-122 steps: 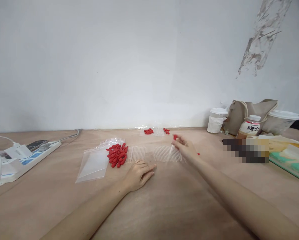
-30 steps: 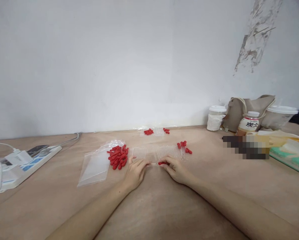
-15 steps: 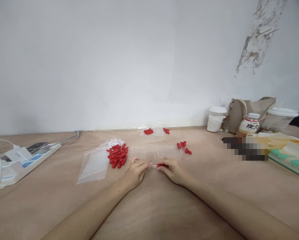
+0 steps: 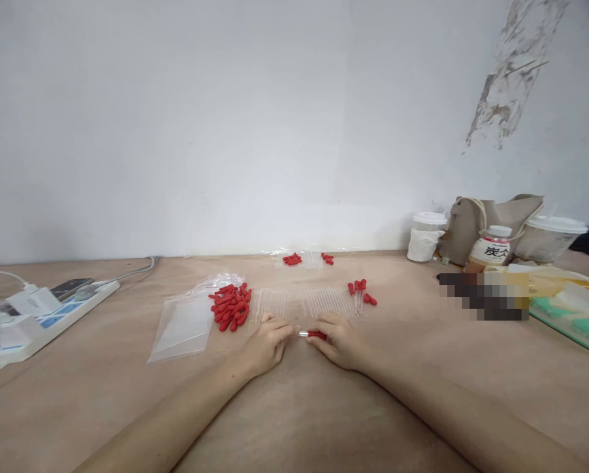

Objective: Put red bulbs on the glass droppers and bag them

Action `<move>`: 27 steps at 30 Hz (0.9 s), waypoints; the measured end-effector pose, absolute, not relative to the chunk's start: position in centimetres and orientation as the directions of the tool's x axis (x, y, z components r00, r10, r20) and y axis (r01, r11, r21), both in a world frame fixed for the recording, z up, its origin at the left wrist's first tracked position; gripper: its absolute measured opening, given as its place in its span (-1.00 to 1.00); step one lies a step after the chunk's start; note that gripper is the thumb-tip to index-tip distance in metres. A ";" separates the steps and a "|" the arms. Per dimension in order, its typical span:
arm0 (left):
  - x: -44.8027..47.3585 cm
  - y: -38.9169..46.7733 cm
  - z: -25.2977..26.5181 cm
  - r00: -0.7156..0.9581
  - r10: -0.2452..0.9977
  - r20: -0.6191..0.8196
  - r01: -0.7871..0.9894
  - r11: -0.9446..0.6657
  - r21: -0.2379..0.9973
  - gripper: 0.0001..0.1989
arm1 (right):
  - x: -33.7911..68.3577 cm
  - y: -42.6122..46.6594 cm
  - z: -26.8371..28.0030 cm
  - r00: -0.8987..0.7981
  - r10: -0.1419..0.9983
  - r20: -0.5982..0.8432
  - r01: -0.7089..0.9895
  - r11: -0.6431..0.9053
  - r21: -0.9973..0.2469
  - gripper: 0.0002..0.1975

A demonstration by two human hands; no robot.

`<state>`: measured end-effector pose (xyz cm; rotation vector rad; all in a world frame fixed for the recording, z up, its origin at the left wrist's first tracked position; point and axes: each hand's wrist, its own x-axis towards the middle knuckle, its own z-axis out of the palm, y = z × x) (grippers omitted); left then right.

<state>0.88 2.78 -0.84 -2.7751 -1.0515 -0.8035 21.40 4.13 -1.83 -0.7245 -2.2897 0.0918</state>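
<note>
My left hand (image 4: 270,341) pinches a thin clear glass tube (image 4: 303,334) just above the table. On its other end sits a red rubber bulb (image 4: 316,335), which my right hand (image 4: 341,340) grips between thumb and fingers. Beyond the hands lie two rows of clear glass tubes (image 4: 327,302). A pile of red rubber bulbs (image 4: 231,307) rests left of them, partly on clear plastic bags (image 4: 182,328). At the right end of the rows are several droppers (image 4: 359,289) with red bulbs fitted, and loose bulbs (image 4: 370,299) beside them.
Along the wall are more red bulbs (image 4: 292,259) and tubes on plastic. A white power strip (image 4: 52,322) with plugs and a phone (image 4: 70,289) lies left. At right stand a lidded cup (image 4: 426,236), a bottle (image 4: 490,249), a beige bag (image 4: 459,230) and a green-edged packet (image 4: 570,315).
My right hand's fingers have shifted, so more of the red bulb shows. Tube and bulb sit slightly lower in view, and both hands still hold them.
</note>
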 end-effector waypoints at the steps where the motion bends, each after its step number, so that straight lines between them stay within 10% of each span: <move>1: 0.9 2.8 -0.9 0.629 0.600 0.495 0.636 -0.763 0.117 -0.70 | 21.3 4.2 -1.8 -0.594 0.513 0.620 0.490 0.842 -0.227 -0.86; 27: 0.9 1.6 -0.9 0.603 0.533 0.594 0.631 -0.774 0.053 -0.80 | 22.1 4.4 -1.0 -0.638 0.422 0.644 0.453 0.882 -0.130 -0.84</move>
